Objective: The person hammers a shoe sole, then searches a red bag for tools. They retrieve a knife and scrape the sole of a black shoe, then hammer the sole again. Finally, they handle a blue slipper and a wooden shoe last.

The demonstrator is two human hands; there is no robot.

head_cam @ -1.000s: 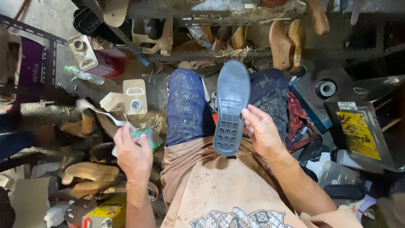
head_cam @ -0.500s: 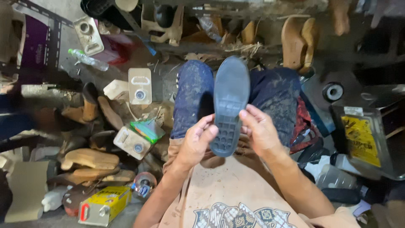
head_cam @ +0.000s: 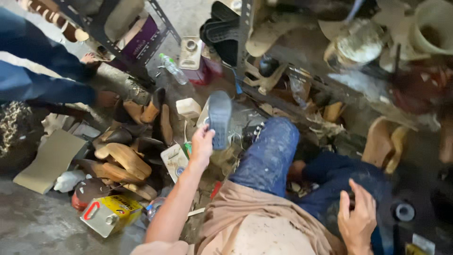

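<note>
We saw the dark blue shoe sole (head_cam: 219,118) just above the frame's centre, standing nearly upright, its long axis running up from the left hand (head_cam: 202,145), which pinched its lower end. The right hand (head_cam: 358,219) sat lower right, well apart, fingers spread, resting on the knee (head_cam: 349,182)

Cobbler's workshop, cramped and grimy; wooden shoe lasts (head_cam: 123,159) heaped on the concrete floor (head_cam: 33,222); metal rack (head_cam: 245,42) stuffed with soles and lasts; yellow adhesive can (head_cam: 109,215); glue-caked pot (head_cam: 353,47).
</note>
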